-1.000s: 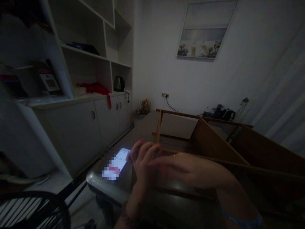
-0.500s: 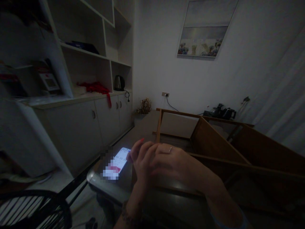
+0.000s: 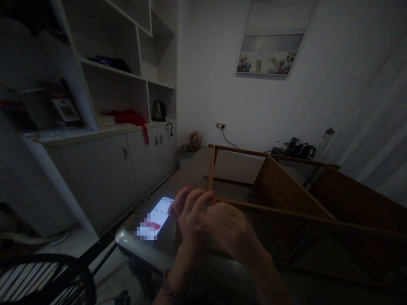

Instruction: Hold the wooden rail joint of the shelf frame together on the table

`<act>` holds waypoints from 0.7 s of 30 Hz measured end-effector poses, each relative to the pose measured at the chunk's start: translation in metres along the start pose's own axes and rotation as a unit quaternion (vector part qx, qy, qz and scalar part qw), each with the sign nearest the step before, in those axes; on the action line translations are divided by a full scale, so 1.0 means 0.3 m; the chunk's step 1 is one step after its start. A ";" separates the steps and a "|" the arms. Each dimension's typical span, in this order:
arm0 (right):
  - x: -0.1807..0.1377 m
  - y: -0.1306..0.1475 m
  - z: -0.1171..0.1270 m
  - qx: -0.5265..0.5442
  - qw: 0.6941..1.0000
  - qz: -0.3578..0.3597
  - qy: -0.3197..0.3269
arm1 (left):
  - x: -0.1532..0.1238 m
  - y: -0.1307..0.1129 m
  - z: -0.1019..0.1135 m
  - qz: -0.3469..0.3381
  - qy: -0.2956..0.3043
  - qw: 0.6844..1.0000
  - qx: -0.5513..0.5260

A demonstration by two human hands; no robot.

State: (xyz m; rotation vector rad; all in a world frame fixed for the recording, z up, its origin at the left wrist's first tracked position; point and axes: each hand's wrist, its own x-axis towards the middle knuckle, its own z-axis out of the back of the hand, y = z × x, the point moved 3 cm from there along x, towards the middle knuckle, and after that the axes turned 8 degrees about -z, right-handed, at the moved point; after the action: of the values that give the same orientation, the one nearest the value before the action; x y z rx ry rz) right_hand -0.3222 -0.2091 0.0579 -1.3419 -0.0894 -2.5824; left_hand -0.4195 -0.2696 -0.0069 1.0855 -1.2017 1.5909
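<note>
My left hand (image 3: 190, 214) is raised over the near edge of the table, its fingers curled and a red nail showing. Against its palm side presses my right hand (image 3: 227, 228), with bent fingers and a ring on one of them. Whatever the fingers hold, if anything, is hidden between the two hands. Just left of my left hand, a lit phone (image 3: 160, 214) lies face up on the table (image 3: 187, 173), with digits and a red patch on its screen. Behind the hands a wooden shelf frame (image 3: 235, 205) rests on its side.
A white cabinet (image 3: 95, 178) runs along the left, with a kettle (image 3: 158, 111) and red cloth (image 3: 127, 116) on its counter. A black slatted chair (image 3: 41, 279) stands at the lower left. Dark appliances (image 3: 299, 149) sit by the back wall, behind the frame.
My right hand has moved down and slightly left, its fingers now more bent against my left hand. My left hand and the phone have stayed nearly in place.
</note>
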 end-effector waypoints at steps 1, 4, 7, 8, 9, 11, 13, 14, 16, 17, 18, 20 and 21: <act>0.002 0.001 0.000 0.001 1.000 0.002 -0.013 | 0.001 -0.001 0.000 -0.001 -0.003 1.000 0.005; 0.004 0.001 -0.003 0.002 0.999 0.016 -0.042 | 0.000 -0.002 -0.007 -0.003 -0.019 1.000 0.001; -0.004 -0.006 -0.015 0.005 0.997 0.031 -0.064 | -0.002 -0.002 -0.015 -0.006 -0.038 0.999 -0.005; -0.009 -0.007 -0.020 0.007 0.996 0.035 -0.076 | -0.002 -0.003 -0.017 -0.005 -0.038 0.999 -0.006; -0.014 -0.007 -0.024 0.007 0.996 0.037 -0.086 | -0.002 -0.004 -0.018 -0.005 -0.036 0.999 -0.006; -0.027 -0.004 -0.031 0.000 0.994 0.020 -0.106 | 0.001 -0.006 -0.017 -0.003 -0.033 0.999 -0.001; -0.041 0.004 -0.040 -0.013 0.993 -0.027 -0.112 | 0.005 -0.011 -0.013 -0.008 -0.037 0.999 0.015; -0.049 0.010 -0.045 -0.018 0.992 -0.055 -0.113 | 0.008 -0.013 -0.011 -0.011 -0.039 0.999 0.022; -0.068 0.027 -0.058 -0.016 0.987 -0.109 -0.118 | 0.013 -0.017 -0.008 -0.014 -0.043 0.999 0.029; -0.076 0.038 -0.067 -0.008 0.983 -0.134 -0.124 | 0.016 -0.019 -0.006 -0.015 -0.045 0.998 0.028; -0.084 0.048 -0.077 0.003 0.978 -0.159 -0.132 | 0.019 -0.021 -0.005 -0.018 -0.048 0.998 0.027; -0.092 0.071 -0.099 0.019 0.966 -0.206 -0.155 | 0.025 -0.024 -0.004 -0.020 -0.051 0.998 0.026; -0.094 0.082 -0.111 0.022 0.959 -0.229 -0.164 | 0.027 -0.025 -0.005 -0.018 -0.049 0.998 0.024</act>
State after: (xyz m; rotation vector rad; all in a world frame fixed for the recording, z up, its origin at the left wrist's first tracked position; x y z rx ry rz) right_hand -0.3276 -0.2334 0.0143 -1.9117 -0.5739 -2.6468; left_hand -0.4147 -0.2660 0.0023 1.2218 -1.2079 1.5611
